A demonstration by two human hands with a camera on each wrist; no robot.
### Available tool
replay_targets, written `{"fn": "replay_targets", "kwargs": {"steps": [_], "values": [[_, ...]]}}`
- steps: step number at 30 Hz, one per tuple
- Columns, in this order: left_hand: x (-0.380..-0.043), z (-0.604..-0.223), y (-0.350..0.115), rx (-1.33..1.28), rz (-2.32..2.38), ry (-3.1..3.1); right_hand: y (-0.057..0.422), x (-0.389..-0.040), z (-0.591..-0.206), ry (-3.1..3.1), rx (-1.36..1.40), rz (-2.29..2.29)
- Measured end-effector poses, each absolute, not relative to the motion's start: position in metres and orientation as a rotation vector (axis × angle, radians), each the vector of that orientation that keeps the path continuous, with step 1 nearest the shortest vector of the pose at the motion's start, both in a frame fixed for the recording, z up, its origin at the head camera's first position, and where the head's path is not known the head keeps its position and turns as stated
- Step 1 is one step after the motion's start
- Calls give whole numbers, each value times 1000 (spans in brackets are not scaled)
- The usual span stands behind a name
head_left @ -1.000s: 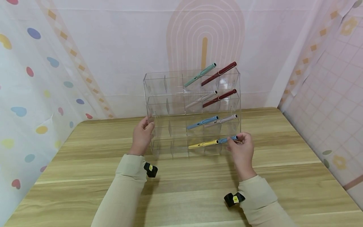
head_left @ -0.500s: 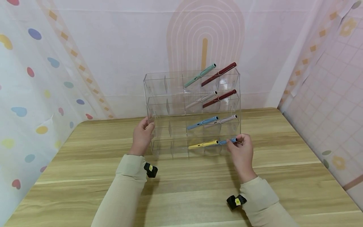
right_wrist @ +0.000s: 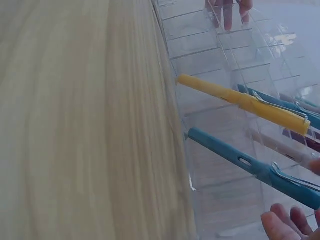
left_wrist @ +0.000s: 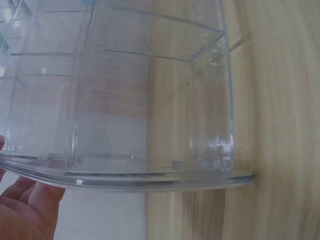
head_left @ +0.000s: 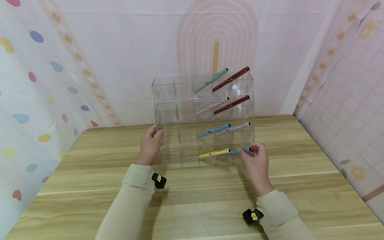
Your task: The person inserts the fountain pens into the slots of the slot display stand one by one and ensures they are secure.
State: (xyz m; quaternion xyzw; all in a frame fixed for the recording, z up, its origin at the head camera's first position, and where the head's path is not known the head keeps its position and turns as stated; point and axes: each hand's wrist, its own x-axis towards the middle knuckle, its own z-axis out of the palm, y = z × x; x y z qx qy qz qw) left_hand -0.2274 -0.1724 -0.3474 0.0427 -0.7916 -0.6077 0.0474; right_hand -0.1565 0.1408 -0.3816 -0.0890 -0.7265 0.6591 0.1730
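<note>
A clear acrylic pen rack (head_left: 174, 107) with four tiers of small compartments stands upright on the table. My left hand (head_left: 151, 141) grips its left side panel, thumb in front; in the left wrist view part of that hand (left_wrist: 31, 207) shows beside the panel. At the lowest tier, my right hand (head_left: 256, 160) pinches the cap end of a blue pen (head_left: 237, 151). In the right wrist view this blue pen (right_wrist: 230, 159) slants into its compartment, tip at the rack's lower front edge. Alongside it lies a yellow pen (head_left: 214, 153) in the neighbouring compartment.
Higher tiers hold a second blue pen (head_left: 213, 130), a pale pen (head_left: 240, 127), another pale pen (head_left: 213, 106), two dark red pens, the upper one (head_left: 231, 79) on top, and a green pen (head_left: 211, 80). Behind the wooden table (head_left: 192, 206) hangs a patterned cloth (head_left: 135, 50).
My right hand has shifted slightly down with the blue pen, which now sits lower and runs farther behind the yellow pen's cap. The left hand stays on the rack.
</note>
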Motion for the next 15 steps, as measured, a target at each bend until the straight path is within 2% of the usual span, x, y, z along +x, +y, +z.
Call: {"fn": "replay_targets", "kwargs": {"steps": [9,15], "values": [[-217,-343,-188,74,-1788,-2529,176,-149,-361,-2181,-227,1653],[-198,-345,-207,-77,-1486,-2713,216,-149,-351,-2449,19,1319]]}}
